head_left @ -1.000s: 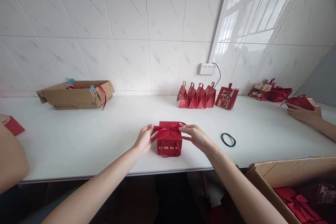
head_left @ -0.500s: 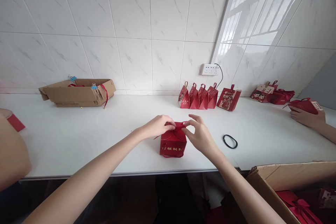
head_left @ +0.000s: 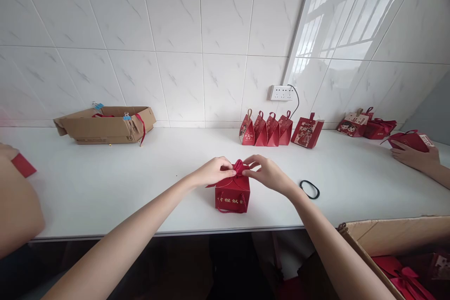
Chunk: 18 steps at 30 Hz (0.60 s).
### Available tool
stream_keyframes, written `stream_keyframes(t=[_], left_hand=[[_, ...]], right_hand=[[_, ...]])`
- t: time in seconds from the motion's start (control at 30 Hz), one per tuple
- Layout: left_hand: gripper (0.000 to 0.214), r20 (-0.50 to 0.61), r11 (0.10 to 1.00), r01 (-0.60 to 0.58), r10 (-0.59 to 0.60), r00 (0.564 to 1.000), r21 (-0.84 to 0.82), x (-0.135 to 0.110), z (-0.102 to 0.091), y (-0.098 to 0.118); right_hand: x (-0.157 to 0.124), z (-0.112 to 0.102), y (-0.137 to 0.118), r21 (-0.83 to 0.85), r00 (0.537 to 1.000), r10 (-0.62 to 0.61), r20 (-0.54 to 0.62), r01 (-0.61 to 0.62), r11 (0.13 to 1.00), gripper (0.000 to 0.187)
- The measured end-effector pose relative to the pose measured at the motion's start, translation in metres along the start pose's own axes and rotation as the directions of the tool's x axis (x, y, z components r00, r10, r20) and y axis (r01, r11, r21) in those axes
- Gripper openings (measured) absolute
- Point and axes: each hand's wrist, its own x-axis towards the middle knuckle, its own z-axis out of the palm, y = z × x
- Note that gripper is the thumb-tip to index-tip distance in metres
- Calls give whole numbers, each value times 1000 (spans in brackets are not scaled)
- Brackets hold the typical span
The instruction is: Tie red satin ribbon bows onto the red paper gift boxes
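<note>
A small red gift box (head_left: pixel 232 195) with gold characters on its front stands near the front edge of the white counter (head_left: pixel 140 183). A red ribbon (head_left: pixel 239 168) is bunched into loops on its top. My left hand (head_left: pixel 213 171) pinches the ribbon from the left, fingers closed on it. My right hand (head_left: pixel 267 172) pinches the ribbon from the right, fingers curled over the top of the box. Both hands meet above the lid.
A black hair band (head_left: pixel 310 189) lies right of the box. Several red gift bags (head_left: pixel 267 129) line the tiled wall. An open cardboard box (head_left: pixel 105 124) sits far left; another cardboard carton (head_left: pixel 390 243) holds red boxes at the lower right. Other people's hands show at the left edge (head_left: pixel 16 206) and right edge (head_left: pixel 415 157).
My hands came in from the sides of the box to the middle of its top, gathering the ribbon ends into loops there. The box has stayed in place.
</note>
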Motion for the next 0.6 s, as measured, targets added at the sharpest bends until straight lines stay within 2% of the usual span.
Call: stream_keyframes(t=[0.07,0.17,0.23,0.33,0.4,0.47,0.6], left_hand=[[26,5,1000,22,-22,1000,-5,-1,1,1],[29,-25,999,49,-49,998,11,-1,5,0],[29,-60,999,46,-45,997,10,0,8,-1],[28,-94,1000,26,-24,995,14,0,12,-2],[27,-104,999,24,-20,994,38,1,14,-2],[26,-109,998,38,-32,994,57,1,14,-2],[25,-119,994,66,-56,991,82,1,14,0]], right_hand=[[-9,-1,3,-89,996,-88,23,90,992,11],[-18,1,-1,-319,975,-220,-18,203,926,12],[-22,5,-6,-513,947,-320,-2,274,813,15],[-27,11,-12,-733,906,-420,59,325,598,21],[-32,15,-15,-807,878,-474,74,331,489,24],[-38,19,-19,-840,851,-518,86,341,421,23],[-48,25,-28,-861,822,-562,90,348,371,23]])
